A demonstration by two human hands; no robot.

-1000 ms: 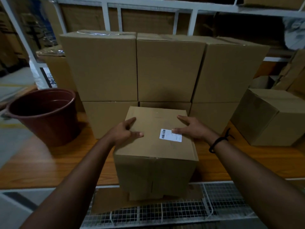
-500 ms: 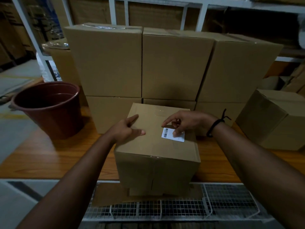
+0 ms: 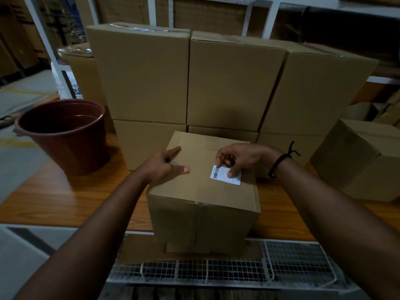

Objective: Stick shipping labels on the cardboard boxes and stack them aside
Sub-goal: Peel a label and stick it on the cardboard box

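A sealed cardboard box point(image 3: 201, 193) stands at the front edge of the wooden table point(image 3: 54, 198). A white shipping label point(image 3: 236, 180) with a barcode lies on the right part of its top. My right hand point(image 3: 244, 158) is bent over the label, thumb and forefinger tips pressing on it. My left hand point(image 3: 161, 167) rests on the box's top left edge, forefinger and thumb stretched out. Behind it, larger cardboard boxes point(image 3: 233, 83) are stacked two high in a row of three.
A dark red plastic bucket point(image 3: 62, 135) stands on the table at the left. Another cardboard box point(image 3: 357, 161) sits at the right. White shelf posts point(image 3: 275, 16) rise behind the stack. A wire mesh shelf point(image 3: 238, 271) runs below the table's front edge.
My right hand has turned from lying beside the label to bending over it, its fingertips now pressing on the label. My left hand and the box have stayed in place.
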